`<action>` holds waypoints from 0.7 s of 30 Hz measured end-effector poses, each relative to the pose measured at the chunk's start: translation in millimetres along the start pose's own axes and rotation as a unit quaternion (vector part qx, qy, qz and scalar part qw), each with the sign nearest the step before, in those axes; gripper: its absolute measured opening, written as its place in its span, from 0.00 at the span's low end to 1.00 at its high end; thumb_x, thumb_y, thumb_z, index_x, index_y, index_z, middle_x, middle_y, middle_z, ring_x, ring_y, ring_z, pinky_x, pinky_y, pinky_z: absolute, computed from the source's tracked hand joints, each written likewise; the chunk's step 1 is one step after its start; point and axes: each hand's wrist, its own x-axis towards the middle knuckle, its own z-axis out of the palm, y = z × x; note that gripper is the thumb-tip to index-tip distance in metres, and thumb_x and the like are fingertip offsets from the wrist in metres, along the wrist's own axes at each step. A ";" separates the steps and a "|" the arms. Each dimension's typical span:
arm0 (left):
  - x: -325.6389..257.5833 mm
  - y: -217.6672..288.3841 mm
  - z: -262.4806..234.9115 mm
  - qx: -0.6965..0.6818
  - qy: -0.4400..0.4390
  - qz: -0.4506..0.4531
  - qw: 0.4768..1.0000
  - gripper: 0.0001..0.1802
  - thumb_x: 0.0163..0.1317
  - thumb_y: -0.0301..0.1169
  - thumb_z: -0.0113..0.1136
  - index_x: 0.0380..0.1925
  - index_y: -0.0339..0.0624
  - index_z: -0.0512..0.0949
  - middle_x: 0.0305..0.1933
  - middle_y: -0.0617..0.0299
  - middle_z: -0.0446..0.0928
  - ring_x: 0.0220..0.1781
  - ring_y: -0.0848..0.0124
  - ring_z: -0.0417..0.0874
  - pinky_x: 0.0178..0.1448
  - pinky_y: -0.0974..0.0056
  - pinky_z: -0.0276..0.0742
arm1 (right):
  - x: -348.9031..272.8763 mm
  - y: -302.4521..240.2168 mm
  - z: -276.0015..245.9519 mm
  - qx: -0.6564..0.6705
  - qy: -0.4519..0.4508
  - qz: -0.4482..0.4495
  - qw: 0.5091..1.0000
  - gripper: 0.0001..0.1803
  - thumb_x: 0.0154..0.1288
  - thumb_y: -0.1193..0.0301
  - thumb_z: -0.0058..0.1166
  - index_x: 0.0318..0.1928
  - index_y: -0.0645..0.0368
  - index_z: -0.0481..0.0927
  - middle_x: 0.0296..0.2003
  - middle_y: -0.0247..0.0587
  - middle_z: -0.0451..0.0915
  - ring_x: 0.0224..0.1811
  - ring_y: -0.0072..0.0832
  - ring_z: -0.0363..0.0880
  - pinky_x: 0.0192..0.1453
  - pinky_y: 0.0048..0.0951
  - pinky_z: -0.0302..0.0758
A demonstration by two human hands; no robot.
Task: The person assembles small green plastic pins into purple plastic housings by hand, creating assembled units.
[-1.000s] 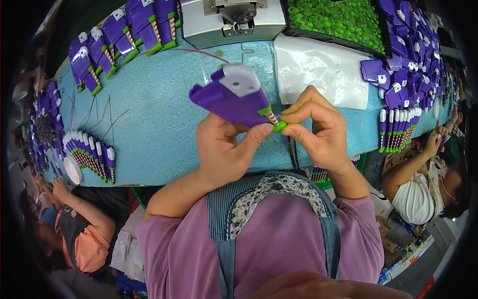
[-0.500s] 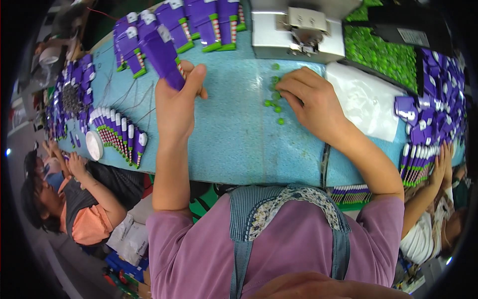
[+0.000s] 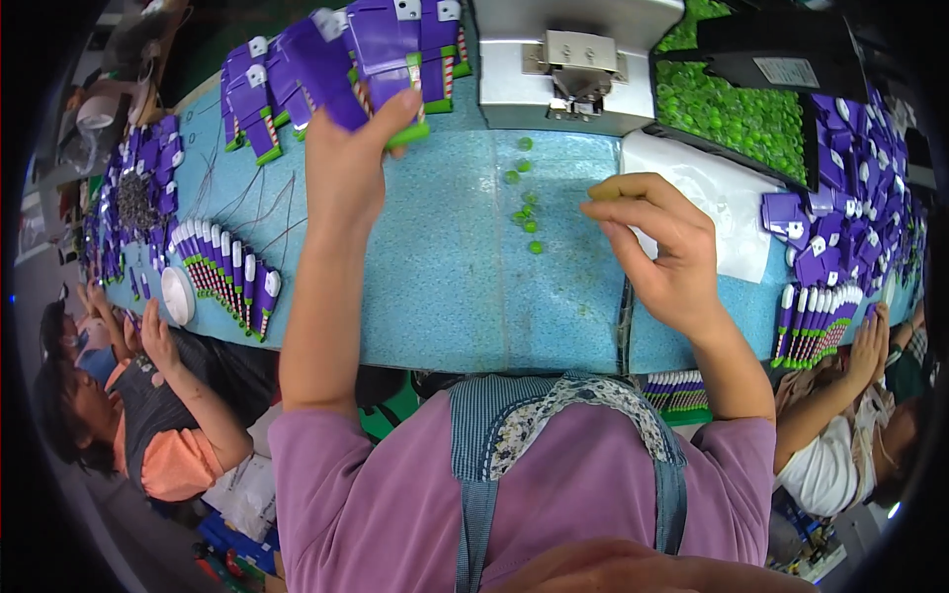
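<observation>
My left hand (image 3: 346, 163) is at the far left of the table, its fingers closed round a purple plastic piece (image 3: 318, 74) that is blurred by motion. It overlaps a fanned row of similar purple pieces with green ends and red-and-white striped edges (image 3: 390, 44). To the right, my right hand (image 3: 667, 242) hovers with its thumb and fingers apart and nothing visible between them. Several small green translucent beads (image 3: 529, 211) lie loose on the blue tabletop (image 3: 445, 277), left of that hand's fingertips.
A metal fixture (image 3: 578, 74) stands at the far middle. Beside it are a black tray of green beads (image 3: 732, 124), a white sheet (image 3: 692, 188) and a purple pile (image 3: 850, 198). Fanned pieces (image 3: 225, 267) and a white round lid (image 3: 178, 295) lie left. Co-workers (image 3: 168, 415) sit at both sides.
My left hand has carried the purple piece to the row of similar pieces. My right hand has drawn back to the right, away from the loose beads, and its fingers have spread.
</observation>
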 end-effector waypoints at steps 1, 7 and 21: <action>-19.3 2.4 11.0 -0.060 -0.008 -0.010 0.998 0.15 0.54 0.21 0.64 0.43 0.35 0.75 0.34 0.61 0.80 0.33 0.75 0.79 0.34 0.71 0.72 | -3.3 -2.6 -3.2 0.018 -0.007 0.013 1.000 0.12 0.52 0.85 0.57 0.38 0.61 0.83 0.36 0.41 0.80 0.34 0.31 0.80 0.35 0.27 0.76; -108.4 -1.0 57.8 -0.110 -0.146 -0.108 0.977 0.12 0.58 0.26 0.65 0.41 0.38 0.75 0.33 0.65 0.78 0.37 0.78 0.78 0.38 0.72 0.73 | -18.8 -22.6 -1.7 0.024 0.015 -0.065 0.998 0.17 0.47 0.86 0.61 0.41 0.68 0.77 0.34 0.46 0.81 0.32 0.38 0.79 0.34 0.31 0.76; -122.1 -14.0 71.7 -0.161 -0.161 -0.179 0.957 0.15 0.60 0.24 0.63 0.47 0.38 0.75 0.41 0.62 0.79 0.42 0.73 0.79 0.47 0.68 0.75 | -39.3 -22.1 -6.5 0.056 0.035 0.013 0.998 0.11 0.52 0.81 0.63 0.37 0.69 0.77 0.35 0.48 0.80 0.36 0.35 0.78 0.41 0.30 0.73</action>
